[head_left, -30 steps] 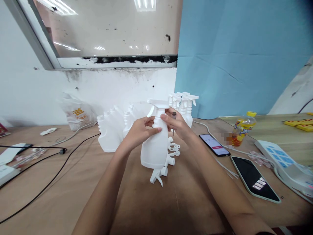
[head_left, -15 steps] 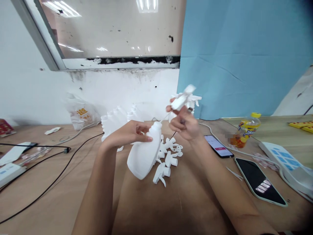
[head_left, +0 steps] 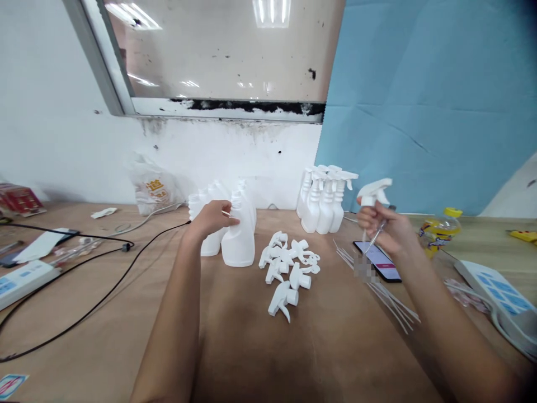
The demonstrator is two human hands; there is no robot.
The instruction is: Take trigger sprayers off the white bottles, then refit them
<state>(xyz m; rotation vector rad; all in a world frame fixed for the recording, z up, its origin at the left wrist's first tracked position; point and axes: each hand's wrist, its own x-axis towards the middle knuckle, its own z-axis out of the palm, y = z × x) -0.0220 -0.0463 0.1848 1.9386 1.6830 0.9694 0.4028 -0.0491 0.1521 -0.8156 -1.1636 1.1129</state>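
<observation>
My left hand point(head_left: 215, 218) is closed on the neck of a white bottle point(head_left: 238, 246), which stands upright on the table at the front of a group of open-necked bottles point(head_left: 211, 243). Off to the right, my right hand point(head_left: 384, 224) holds a white spray head point(head_left: 374, 192) above the table, with a thin tube hanging down from it. Between the hands lies a pile of loose white spray heads point(head_left: 281, 299). Several bottles with spray heads fitted point(head_left: 326, 210) stand behind, near the wall.
Thin tubes point(head_left: 390, 302) and a lit phone point(head_left: 388, 268) lie at the right, near a yellow-capped drink bottle point(head_left: 440, 229) and a white power strip point(head_left: 499, 285). At left are black cables, another power strip point(head_left: 25, 282) and a plastic bag point(head_left: 153, 187).
The bottle in my left hand has gone from tilted in the air to upright on the table. My right hand has moved right, away from the bottle's mouth, with the spray head. The view has shifted.
</observation>
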